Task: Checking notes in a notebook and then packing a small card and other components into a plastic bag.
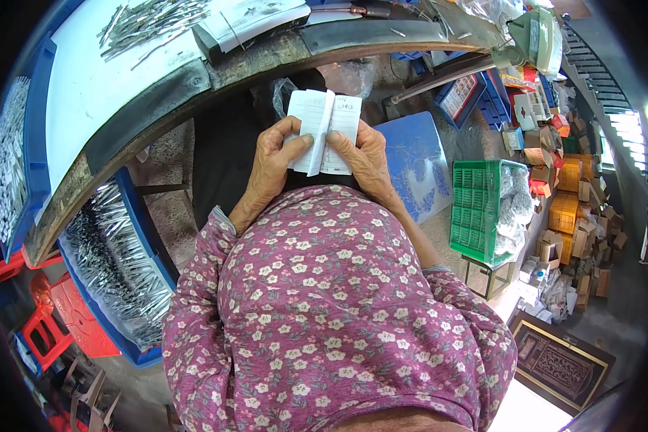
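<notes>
A small lined notebook with handwriting on its pages is held open over my lap. My left hand grips its left side, the thumb lying on the page near the middle. My right hand grips the right side, its thumb pressed next to a page that stands up along the centre. The fingers of both hands are mostly hidden behind the notebook.
Ahead is a workbench edge with thin metal rods on it. Blue trays of metal pieces stand at left beside red plastic stools. At right are a blue panel, a green crate and stacked cartons.
</notes>
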{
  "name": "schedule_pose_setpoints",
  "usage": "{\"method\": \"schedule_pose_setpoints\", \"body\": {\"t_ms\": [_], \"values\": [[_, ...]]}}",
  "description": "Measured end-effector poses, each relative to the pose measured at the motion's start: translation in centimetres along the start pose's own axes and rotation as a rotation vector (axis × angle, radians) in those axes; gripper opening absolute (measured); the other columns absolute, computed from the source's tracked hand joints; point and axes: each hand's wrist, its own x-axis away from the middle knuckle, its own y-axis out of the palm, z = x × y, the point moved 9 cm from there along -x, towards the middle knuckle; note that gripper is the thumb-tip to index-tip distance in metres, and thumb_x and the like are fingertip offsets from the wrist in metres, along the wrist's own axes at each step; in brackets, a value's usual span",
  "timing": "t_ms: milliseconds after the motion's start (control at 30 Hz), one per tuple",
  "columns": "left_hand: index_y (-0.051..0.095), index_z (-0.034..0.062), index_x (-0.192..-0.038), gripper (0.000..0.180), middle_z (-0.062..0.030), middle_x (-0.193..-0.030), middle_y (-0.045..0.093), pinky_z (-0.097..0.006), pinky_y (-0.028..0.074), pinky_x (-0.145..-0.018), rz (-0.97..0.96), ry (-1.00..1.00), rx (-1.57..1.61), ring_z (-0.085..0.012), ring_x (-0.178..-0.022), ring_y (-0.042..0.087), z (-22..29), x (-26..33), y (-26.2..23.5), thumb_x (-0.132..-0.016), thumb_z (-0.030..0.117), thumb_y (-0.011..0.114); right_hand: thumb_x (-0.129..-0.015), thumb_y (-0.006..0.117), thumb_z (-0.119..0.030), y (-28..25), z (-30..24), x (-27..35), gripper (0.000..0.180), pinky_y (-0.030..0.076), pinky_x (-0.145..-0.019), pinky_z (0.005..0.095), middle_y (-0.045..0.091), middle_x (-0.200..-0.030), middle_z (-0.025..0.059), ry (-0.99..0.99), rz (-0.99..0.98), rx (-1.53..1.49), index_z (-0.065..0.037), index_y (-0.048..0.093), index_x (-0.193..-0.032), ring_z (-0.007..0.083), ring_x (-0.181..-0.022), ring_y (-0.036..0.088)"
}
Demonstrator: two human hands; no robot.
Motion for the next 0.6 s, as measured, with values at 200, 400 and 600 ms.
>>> {"method": "schedule_pose_setpoints", "body": {"t_ms": [200, 400, 600], "values": [[0.056, 0.0004, -0.08, 0.015, -0.0018, -0.072, 0.056, -0.021, 0.04, -0.062, 0.052, 0.021, 0.056, -0.0069, -0.066, 0.05, 0.8, 0.1, -0.2, -0.075, 0.015, 0.054, -0.083, 0.06, -0.018, -0.6, -0.3, 0.1, 0.028, 0.047, -0.066, 0.0223, 0.061, -0.088, 0.0041, -0.023, 0.057, 0.02, 0.0, 0.055, -0.104, 0.0085, -0.077, 0.056], [0.054, 0.0008, -0.078, 0.015, -0.0004, -0.07, 0.054, -0.02, 0.039, -0.059, 0.067, 0.106, -0.048, -0.0061, -0.065, 0.047, 1.2, 0.1, -0.7, -0.075, 0.016, 0.055, -0.08, 0.063, -0.017, -1.7, 0.1, -0.3, 0.035, 0.046, -0.07, 0.0238, 0.061, -0.093, 0.0052, -0.109, 0.142, 0.054, 0.0, 0.052, -0.108, 0.0097, -0.082, 0.056], [0.054, 0.0014, -0.079, 0.018, -0.0004, -0.069, 0.053, -0.021, 0.038, -0.058, 0.036, 0.152, -0.128, -0.0062, -0.064, 0.047, 2.2, 0.4, -0.1, -0.076, 0.019, 0.056, -0.077, 0.066, -0.016, -2.0, 1.2, -0.5, 0.037, 0.047, -0.07, 0.0238, 0.061, -0.093, 0.0043, -0.032, 0.143, -0.042, 0.0, 0.052, -0.107, 0.0091, -0.081, 0.056]]}}
